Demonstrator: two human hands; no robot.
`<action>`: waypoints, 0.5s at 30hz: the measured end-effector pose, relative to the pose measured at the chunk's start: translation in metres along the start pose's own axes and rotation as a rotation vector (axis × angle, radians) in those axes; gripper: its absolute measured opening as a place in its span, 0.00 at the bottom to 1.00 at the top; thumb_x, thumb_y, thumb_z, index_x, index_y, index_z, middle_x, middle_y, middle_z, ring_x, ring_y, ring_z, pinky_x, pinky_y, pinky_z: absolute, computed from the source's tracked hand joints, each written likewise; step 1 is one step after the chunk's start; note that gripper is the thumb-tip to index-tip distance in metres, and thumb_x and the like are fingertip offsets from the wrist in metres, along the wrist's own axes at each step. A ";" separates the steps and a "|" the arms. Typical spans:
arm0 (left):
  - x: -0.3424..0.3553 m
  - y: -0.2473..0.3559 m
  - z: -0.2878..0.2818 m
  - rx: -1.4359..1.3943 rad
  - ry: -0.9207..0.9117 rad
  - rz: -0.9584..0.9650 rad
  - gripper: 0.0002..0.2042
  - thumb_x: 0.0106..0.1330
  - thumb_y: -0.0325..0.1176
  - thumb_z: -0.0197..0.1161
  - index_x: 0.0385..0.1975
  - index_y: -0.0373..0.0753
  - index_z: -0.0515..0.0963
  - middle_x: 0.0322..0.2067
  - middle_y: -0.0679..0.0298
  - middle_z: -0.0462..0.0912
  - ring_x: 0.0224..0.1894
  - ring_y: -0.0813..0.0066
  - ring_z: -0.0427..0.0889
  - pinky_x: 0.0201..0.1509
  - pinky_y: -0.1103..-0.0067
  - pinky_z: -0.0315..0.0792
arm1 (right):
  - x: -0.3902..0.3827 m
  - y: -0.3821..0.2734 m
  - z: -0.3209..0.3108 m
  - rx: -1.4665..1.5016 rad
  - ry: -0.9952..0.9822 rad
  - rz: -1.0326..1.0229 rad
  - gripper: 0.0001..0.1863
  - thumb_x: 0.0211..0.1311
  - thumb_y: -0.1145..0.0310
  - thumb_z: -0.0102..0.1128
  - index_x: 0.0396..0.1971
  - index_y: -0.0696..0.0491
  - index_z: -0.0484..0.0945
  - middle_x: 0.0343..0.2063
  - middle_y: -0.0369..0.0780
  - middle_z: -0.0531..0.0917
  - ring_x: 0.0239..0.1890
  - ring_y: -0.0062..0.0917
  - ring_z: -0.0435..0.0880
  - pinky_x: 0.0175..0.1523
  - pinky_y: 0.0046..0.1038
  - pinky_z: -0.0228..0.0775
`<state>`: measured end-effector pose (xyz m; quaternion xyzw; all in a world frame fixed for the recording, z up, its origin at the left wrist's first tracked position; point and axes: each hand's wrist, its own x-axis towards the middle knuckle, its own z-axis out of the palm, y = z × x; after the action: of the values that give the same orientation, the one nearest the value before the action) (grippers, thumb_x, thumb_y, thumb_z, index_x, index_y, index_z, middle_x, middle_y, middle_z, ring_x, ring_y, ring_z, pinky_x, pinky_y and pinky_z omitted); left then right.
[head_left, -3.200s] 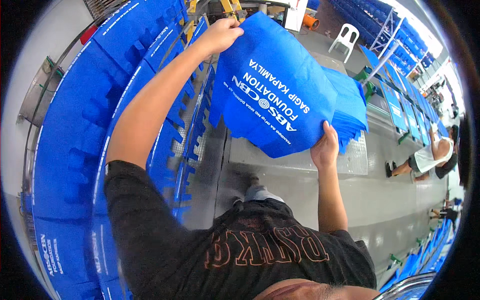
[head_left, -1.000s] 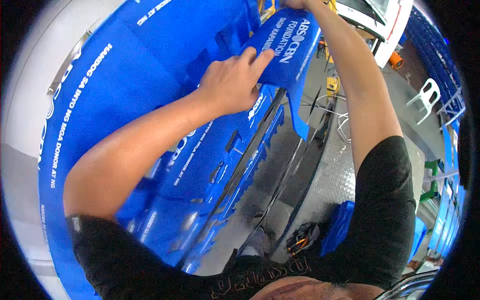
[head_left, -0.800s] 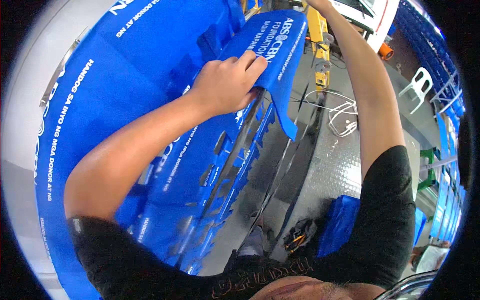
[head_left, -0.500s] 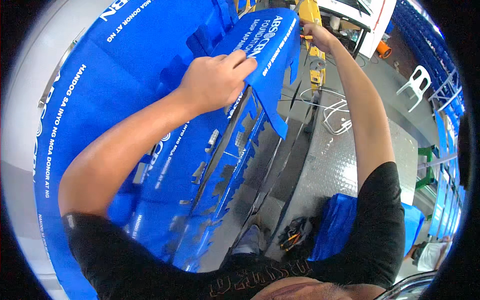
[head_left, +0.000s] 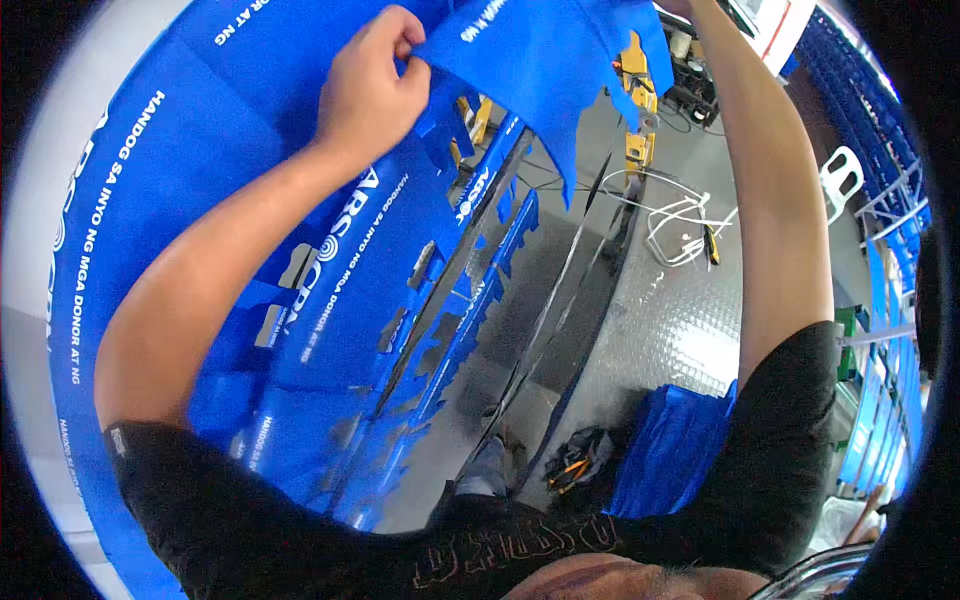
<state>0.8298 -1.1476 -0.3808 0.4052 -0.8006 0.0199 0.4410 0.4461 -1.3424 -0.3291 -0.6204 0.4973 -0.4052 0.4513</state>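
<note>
A blue printed fabric sheet with ragged, cut edges is lifted and spread between my hands at the top of the view. My left hand is closed, with thumb and bent fingers pinching the sheet's left edge. At the top rim, my right hand shows only in part, its fingers at the sheet's right corner and mostly cut off by the picture's edge. Below and to the left, a wide layer of the same blue printed fabric is spread out, with torn strips and cut-outs along its right side.
A yellow metal beam stands beyond the lifted sheet. White cable lies on a metal tread plate to the right. Nearer are folded blue fabric and a dark bag with orange-handled tools. A white plastic chair stands farther right.
Both hands have moved up and farther away, carrying the sheet with them. The sheet is lifted off the layer beneath, uncovering more of it, and my right hand has mostly left the view.
</note>
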 end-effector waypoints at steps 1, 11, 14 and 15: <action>-0.001 0.001 -0.008 0.007 0.025 -0.015 0.12 0.57 0.23 0.59 0.41 0.38 0.73 0.26 0.57 0.77 0.25 0.64 0.78 0.29 0.71 0.73 | 0.000 -0.011 0.022 -0.031 0.102 -0.031 0.17 0.56 0.63 0.64 0.45 0.53 0.80 0.39 0.36 0.82 0.39 0.23 0.76 0.42 0.29 0.67; -0.011 -0.012 -0.062 -0.086 -0.009 -0.599 0.08 0.55 0.21 0.61 0.34 0.34 0.76 0.20 0.60 0.74 0.21 0.74 0.73 0.27 0.78 0.67 | 0.047 -0.047 0.127 -0.181 0.282 -0.249 0.17 0.51 0.66 0.68 0.43 0.52 0.84 0.39 0.37 0.85 0.40 0.25 0.81 0.46 0.28 0.73; -0.029 -0.044 -0.052 -0.331 -0.059 -0.677 0.12 0.62 0.28 0.60 0.46 0.38 0.76 0.29 0.58 0.81 0.24 0.72 0.83 0.25 0.78 0.76 | 0.064 -0.058 0.108 0.026 0.046 -0.095 0.18 0.51 0.66 0.66 0.43 0.53 0.84 0.38 0.39 0.86 0.39 0.27 0.82 0.45 0.30 0.74; -0.032 -0.045 -0.045 -0.364 -0.051 -0.671 0.12 0.62 0.28 0.60 0.46 0.38 0.76 0.29 0.58 0.81 0.24 0.72 0.83 0.25 0.78 0.76 | 0.071 -0.063 0.086 0.229 -0.249 0.061 0.17 0.50 0.66 0.65 0.41 0.54 0.85 0.37 0.42 0.87 0.37 0.29 0.83 0.44 0.32 0.75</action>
<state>0.8999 -1.1396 -0.3906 0.5602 -0.6245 -0.2785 0.4676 0.5564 -1.3928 -0.2872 -0.5950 0.4066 -0.3656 0.5891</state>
